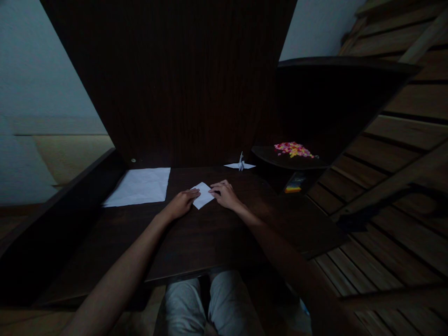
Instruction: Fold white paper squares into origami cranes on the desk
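A small white folded paper (203, 196), shaped like a diamond, lies on the dark desk in front of me. My left hand (181, 203) grips its left corner, fingertips resting on top of the sheet. At the right corner, my right hand (226, 194) has its curled fingers on the paper's edge; the thumbs' exact hold is too dark to make out. Behind the paper stands a white origami crane (240, 164) with its wings spread. To the left of my hands lies a stack of white paper sheets (140, 186).
A raised corner shelf (269, 155) on the right bears a heap of small pink, red and yellow pieces (294, 149). Below it is a small colourful box (294, 183). A dark panel (175, 84) closes the desk's back, and a low side wall (70, 193) its left.
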The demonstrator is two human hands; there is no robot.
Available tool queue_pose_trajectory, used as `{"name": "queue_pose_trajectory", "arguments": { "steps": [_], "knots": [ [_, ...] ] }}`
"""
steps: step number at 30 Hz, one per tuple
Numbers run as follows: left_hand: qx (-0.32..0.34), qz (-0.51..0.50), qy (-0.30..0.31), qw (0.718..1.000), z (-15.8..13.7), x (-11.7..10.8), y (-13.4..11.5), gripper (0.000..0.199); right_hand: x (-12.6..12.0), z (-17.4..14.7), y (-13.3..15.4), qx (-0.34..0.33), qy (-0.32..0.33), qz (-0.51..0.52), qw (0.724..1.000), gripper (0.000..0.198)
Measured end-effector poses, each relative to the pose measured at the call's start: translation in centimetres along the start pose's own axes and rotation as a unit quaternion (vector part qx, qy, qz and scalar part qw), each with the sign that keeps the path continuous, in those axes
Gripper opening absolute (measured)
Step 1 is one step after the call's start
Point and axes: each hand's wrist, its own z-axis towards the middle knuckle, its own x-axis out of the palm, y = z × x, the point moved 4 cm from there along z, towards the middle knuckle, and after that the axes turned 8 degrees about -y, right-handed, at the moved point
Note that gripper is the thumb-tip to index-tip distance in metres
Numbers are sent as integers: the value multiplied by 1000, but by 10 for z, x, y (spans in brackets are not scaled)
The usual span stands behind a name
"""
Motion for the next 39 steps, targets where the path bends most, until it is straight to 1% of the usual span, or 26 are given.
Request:
{"name": "queue_pose_trajectory", "arguments": {
  "steps": [3,7,15,22,26,29,31,36,39],
  "knots": [
    [-2,3,9,1000,-1,-1,0,41,0,0,-2,18,-1,-11,1000,16],
    [-10,9,18,1000,-2,-3,-2,41,2,0,-3,45,-14,-29,998,20],
    [-19,45,50,998,-3,0,-5,51,8,-1,-3,79,-21,-37,996,22],
    [-19,53,67,996,-4,1,-7,57,7,1,-4,94,-21,8,995,20],
    [-21,61,70,995,-4,1,-9,60,6,3,-2,96,-34,84,991,18],
    [-21,65,70,995,-5,2,-10,60,8,4,-3,114,-41,173,977,20],
    [-20,67,70,995,-5,2,-10,59,10,5,-6,144,-41,228,962,25],
    [-10,71,78,994,-5,3,-10,51,15,6,-14,219,-45,340,913,46],
    [3,73,65,995,-4,1,-11,46,16,5,-14,246,-47,394,884,56]
  ]
}}
